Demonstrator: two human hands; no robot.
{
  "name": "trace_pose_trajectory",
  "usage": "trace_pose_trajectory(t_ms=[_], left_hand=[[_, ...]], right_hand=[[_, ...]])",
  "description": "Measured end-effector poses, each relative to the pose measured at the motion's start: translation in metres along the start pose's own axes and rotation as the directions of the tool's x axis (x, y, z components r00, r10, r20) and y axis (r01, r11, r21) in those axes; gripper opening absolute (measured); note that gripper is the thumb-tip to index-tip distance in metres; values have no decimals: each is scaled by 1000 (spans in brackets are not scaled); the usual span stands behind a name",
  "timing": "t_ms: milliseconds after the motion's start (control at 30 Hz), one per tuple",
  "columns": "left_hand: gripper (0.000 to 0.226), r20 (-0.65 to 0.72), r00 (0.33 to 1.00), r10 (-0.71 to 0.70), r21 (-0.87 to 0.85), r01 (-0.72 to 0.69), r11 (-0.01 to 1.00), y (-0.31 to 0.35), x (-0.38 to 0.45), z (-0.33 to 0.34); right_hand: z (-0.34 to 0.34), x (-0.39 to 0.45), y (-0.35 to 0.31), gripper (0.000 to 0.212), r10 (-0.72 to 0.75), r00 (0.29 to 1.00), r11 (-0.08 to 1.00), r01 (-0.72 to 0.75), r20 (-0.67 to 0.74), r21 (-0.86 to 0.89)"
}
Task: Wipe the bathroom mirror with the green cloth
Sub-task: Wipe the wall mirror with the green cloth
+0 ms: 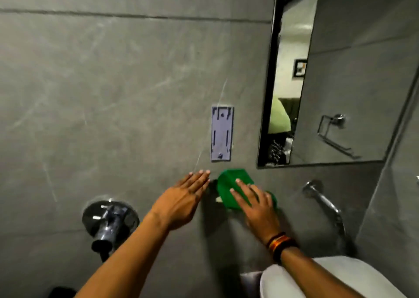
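Observation:
The green cloth (231, 185) is pressed flat against the grey tiled wall under my right hand (254, 203), just below the mirror's lower left corner. The black-framed mirror (340, 82) hangs on the wall at the upper right and reflects a doorway, a towel ring and grey tiles. My left hand (181, 200) is open with straight fingers, its fingertips touching the wall a little left of the cloth. Bracelets circle my right wrist.
A grey plastic mounting plate (222, 133) is fixed to the wall above my hands. A chrome tap valve (108, 223) sticks out at the lower left. A chrome spout (324, 201) reaches over the white basin (317, 279) at the lower right.

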State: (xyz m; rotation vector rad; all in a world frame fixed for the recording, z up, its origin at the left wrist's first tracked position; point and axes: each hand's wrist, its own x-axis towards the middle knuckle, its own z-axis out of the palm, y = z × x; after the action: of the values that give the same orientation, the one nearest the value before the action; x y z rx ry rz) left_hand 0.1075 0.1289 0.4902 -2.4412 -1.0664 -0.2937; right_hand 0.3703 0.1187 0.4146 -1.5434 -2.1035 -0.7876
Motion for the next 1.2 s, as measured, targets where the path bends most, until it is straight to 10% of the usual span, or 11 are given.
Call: trace_pose_trajectory(t_ms=[267, 467, 800, 1200], left_hand=[[64, -255, 966, 37, 206, 17, 978, -40, 78, -110], [65, -410, 910, -58, 174, 140, 975, -83, 126, -163], [79, -472, 874, -117, 189, 229, 955, -106, 150, -135], [67, -574, 819, -12, 242, 184, 953, -128, 162, -113]], right_hand=[[-20, 40, 59, 92, 232, 970, 971, -235, -70, -36], [16, 59, 68, 62, 336, 940, 941, -338, 58, 33], [-187, 306, 144, 39, 279, 741, 960, -225, -611, 165], [-304, 394, 236, 57, 350, 668, 935, -297, -657, 196]])
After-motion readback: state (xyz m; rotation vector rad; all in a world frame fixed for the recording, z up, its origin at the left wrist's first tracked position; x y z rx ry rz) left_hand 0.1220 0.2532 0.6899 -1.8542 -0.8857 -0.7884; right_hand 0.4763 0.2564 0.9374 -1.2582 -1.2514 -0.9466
